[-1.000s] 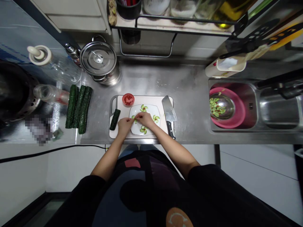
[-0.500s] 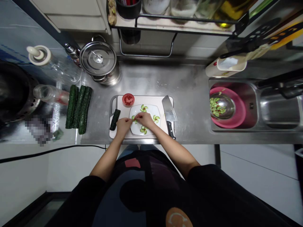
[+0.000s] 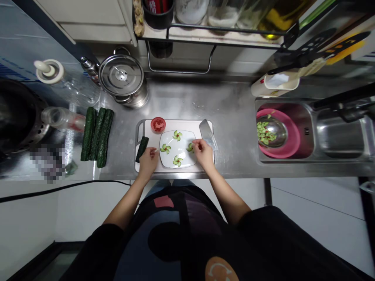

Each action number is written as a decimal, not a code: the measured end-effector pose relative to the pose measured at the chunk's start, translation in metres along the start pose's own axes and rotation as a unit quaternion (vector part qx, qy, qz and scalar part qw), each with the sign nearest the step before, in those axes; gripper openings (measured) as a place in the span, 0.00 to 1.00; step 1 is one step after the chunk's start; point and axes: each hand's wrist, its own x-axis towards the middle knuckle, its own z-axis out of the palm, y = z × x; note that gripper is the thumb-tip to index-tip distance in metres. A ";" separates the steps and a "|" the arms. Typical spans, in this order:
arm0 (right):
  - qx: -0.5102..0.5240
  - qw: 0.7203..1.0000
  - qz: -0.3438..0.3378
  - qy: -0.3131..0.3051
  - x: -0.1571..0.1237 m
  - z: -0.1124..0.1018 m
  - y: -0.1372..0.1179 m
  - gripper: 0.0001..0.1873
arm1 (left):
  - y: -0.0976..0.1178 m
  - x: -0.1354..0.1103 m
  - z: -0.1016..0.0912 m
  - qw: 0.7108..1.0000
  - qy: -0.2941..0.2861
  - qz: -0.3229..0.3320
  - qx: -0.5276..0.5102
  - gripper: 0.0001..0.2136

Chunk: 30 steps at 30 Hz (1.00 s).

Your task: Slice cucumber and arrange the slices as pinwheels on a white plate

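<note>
A white square plate rests on the cutting board. On it sit several pinwheel garnishes of cucumber slices with red centres. My left hand is at the plate's left edge, fingers loosely bent and apart, holding nothing visible. My right hand is over the plate's right edge, beside the right cucumber garnish, which it partly covers. Its fingers are loosely curled, with nothing visible in them. A dark green cucumber piece lies left of the plate. The cleaver lies at the right, its handle hidden behind my right hand.
A small red bowl stands at the board's upper left. Whole cucumbers lie on the left counter near a steel pot. In the sink, a pink basin holds a metal bowl with cucumber slices. A rack hangs above.
Both hands have left the left cucumber garnish, which now shows fully. My left hand drew back to the plate's left edge; my right hand moved right to the opposite edge.
</note>
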 end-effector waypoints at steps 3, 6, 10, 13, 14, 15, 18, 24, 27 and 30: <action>-0.056 0.996 0.012 0.071 -0.018 -0.013 0.024 0.15 | -0.014 -0.010 0.006 0.999 -0.023 -0.017 -0.014 0.12; -0.082 0.994 0.036 0.059 -0.032 -0.010 0.038 0.16 | -0.025 -0.018 0.015 0.997 -0.049 -0.042 -0.037 0.13; -0.079 0.994 0.055 0.053 -0.041 0.002 0.042 0.17 | -0.033 -0.022 0.024 0.994 -0.063 -0.062 -0.070 0.12; -0.061 0.994 0.081 0.050 -0.042 0.007 0.044 0.17 | -0.035 -0.022 0.026 0.991 -0.064 -0.065 -0.096 0.11; -0.047 0.994 0.091 0.045 -0.042 0.008 0.045 0.16 | -0.035 -0.021 0.026 0.990 -0.066 -0.068 -0.104 0.11; -0.029 0.994 0.101 0.038 -0.041 0.008 0.047 0.16 | -0.035 -0.021 0.027 0.989 -0.068 -0.072 -0.112 0.11; 0.031 0.991 0.126 0.014 -0.040 0.009 0.050 0.13 | -0.034 -0.020 0.027 0.985 -0.069 -0.085 -0.133 0.11; 0.120 0.982 0.149 -0.004 -0.041 0.011 0.049 0.13 | -0.036 -0.019 0.027 0.983 -0.060 -0.101 -0.143 0.10; 0.148 0.978 0.147 -0.010 -0.043 0.013 0.046 0.13 | -0.038 -0.019 0.024 0.982 -0.063 -0.102 -0.147 0.09; 0.150 0.978 0.145 -0.022 -0.045 0.014 0.045 0.13 | -0.041 -0.020 0.020 0.982 -0.060 -0.102 -0.146 0.09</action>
